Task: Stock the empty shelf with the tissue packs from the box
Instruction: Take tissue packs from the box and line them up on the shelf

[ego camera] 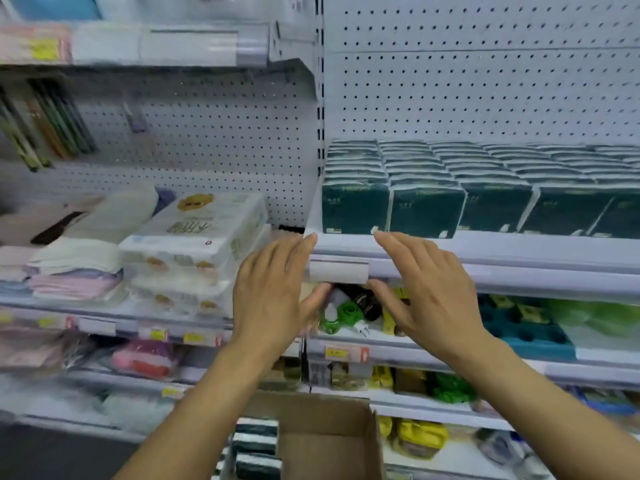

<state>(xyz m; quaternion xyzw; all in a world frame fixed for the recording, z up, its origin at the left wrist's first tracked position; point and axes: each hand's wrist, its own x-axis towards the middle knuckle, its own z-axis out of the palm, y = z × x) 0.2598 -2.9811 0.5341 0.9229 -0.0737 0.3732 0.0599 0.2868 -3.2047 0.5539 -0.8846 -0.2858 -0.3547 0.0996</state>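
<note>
White pegboard shelving fills the frame, a shop aisle seen from head height, with motion blur at the left.

Shelf, centre right: white, its front edge runs from mid-frame to the right border. A blank label holder hangs on that edge, between the two hands.

Tissue packs, dark green with white trim: ranked in close rows on the shelf, from its left end to the right border, several deep toward the pegboard.

Cardboard box, bottom centre: open, brown. More dark green and white packs show at its left side, stacked.

Left hand, centre: fingers straight and together, thumb apart, holding nothing; fingertips at the shelf's left front corner.

Right hand, right of centre: fingers straight and loosely spread, holding nothing; fingertips at the shelf's front edge, just below the leftmost front pack.

Lower shelf, behind the hands: a green and white plug-in device beside a black item; teal trays to the right.

Left bay, mid-frame: clear-wrapped white tissue bundles with a bear print; folded pink and white cloths beside them.
</note>
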